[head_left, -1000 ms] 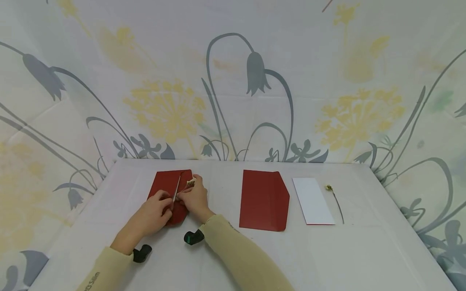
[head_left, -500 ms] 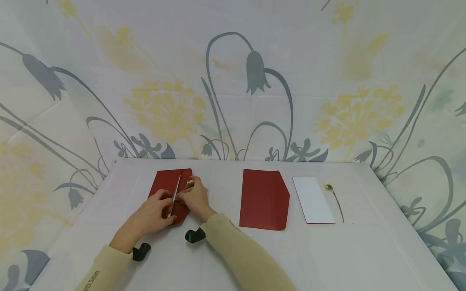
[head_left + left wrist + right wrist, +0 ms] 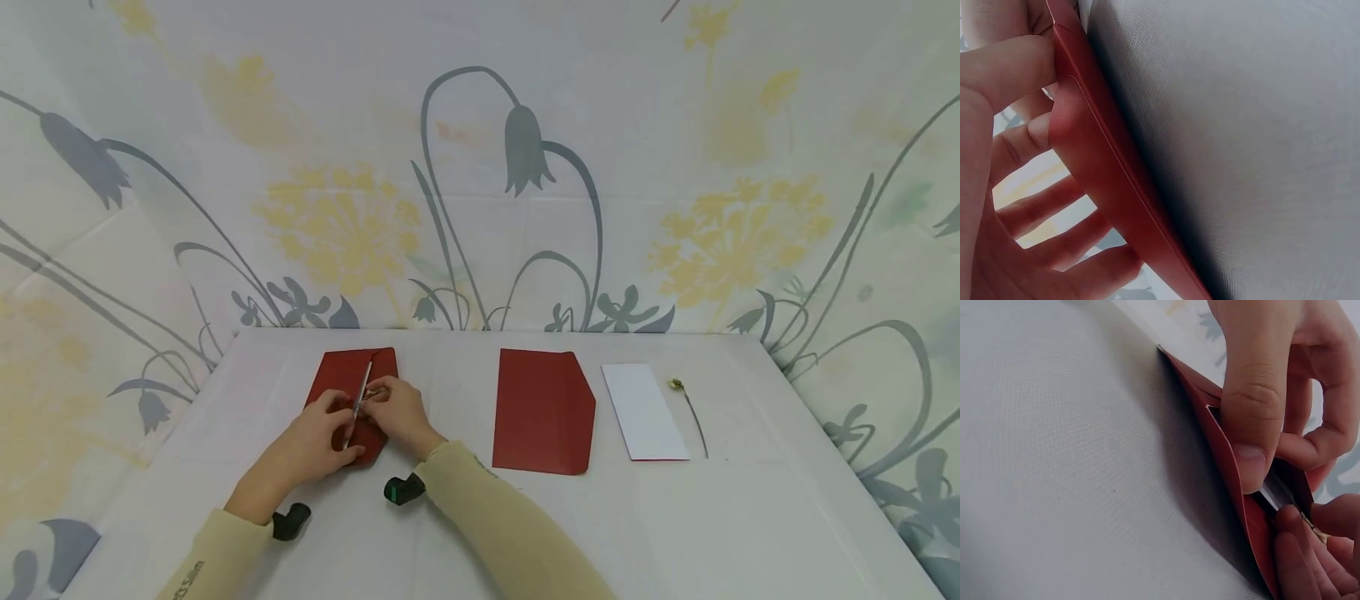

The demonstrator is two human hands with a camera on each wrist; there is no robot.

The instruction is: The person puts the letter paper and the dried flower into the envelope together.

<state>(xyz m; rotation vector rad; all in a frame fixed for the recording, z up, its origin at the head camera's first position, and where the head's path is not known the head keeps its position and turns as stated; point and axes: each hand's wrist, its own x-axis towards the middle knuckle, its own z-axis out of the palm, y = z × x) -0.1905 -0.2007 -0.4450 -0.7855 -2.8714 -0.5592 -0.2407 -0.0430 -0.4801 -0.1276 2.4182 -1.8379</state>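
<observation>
At the far left of the table lies a red envelope (image 3: 384,358), its flap side facing up. My left hand (image 3: 303,442) grips it, with the thumb at the mouth in the right wrist view. A white card edge (image 3: 362,387) shows inside the opening. My right hand (image 3: 401,414) pinches a small dried flower (image 3: 1317,532) at that same opening; its stem is mostly hidden by the fingers. In the left wrist view, left fingers (image 3: 1041,203) lie along the red paper.
A second red envelope (image 3: 536,412) lies mid-table, flap to the right. Beside it are a white card (image 3: 645,412) and another dried flower (image 3: 693,417). A black wrist camera (image 3: 405,489) sits below the right wrist, another black camera (image 3: 292,522) below the left.
My right hand has shifted slightly down and toward the opening, and the flower head, earlier above the fingers, is now lower and more covered. The left hand stays at the envelope.
</observation>
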